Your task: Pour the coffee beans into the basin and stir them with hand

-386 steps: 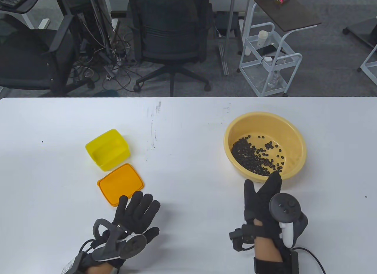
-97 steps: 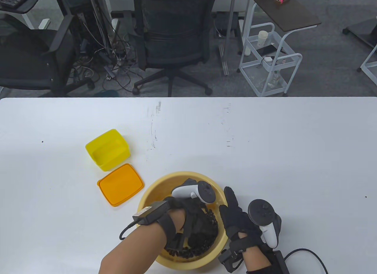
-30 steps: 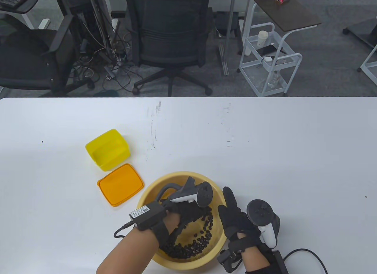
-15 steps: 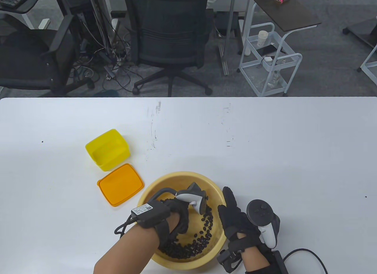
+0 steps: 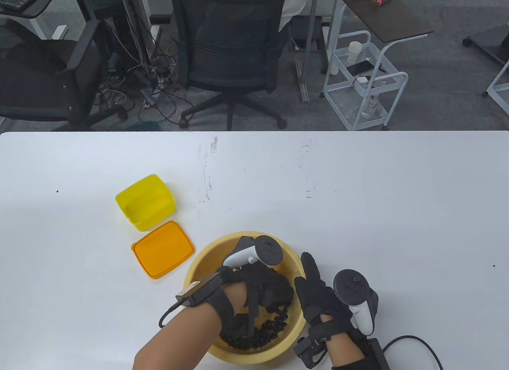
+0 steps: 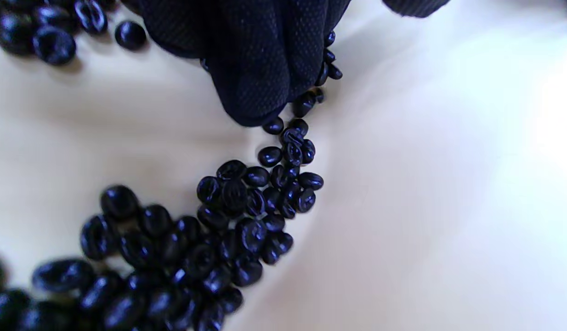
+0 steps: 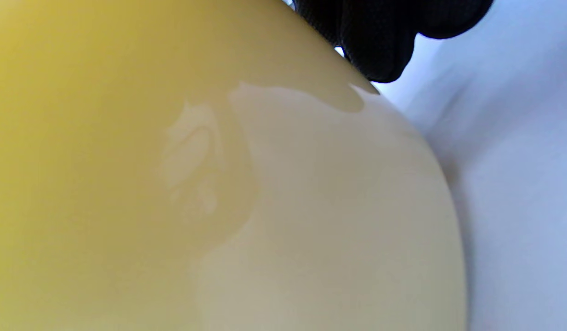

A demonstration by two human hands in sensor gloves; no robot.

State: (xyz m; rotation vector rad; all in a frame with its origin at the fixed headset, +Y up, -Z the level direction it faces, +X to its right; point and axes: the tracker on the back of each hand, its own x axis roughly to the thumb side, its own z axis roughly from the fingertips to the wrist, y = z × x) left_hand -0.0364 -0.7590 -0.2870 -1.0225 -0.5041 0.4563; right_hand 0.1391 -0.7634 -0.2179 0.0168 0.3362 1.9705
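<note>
The pale yellow basin [image 5: 203,254] stands at the table's near edge with dark coffee beans [image 5: 260,333] inside. My left hand [image 5: 274,291] is down in the basin, its gloved fingers [image 6: 260,59] together and touching the beans [image 6: 237,216], which lie in an arc on the basin floor [image 6: 403,184]. It covers much of the bean pile in the table view. My right hand [image 5: 312,280] lies with straight fingers against the basin's right outer wall [image 7: 219,184], fingertips [image 7: 380,46] on it.
An empty yellow box [image 5: 145,203] and its orange lid [image 5: 163,248] lie left of the basin. The white table [image 5: 358,187] stretches back and right. Office chairs and a white cart [image 5: 364,83] stand beyond its far edge.
My left hand has swept across inside the basin toward its right side, pushing the beans into an arc along the near wall. The right hand and basin have stayed put.
</note>
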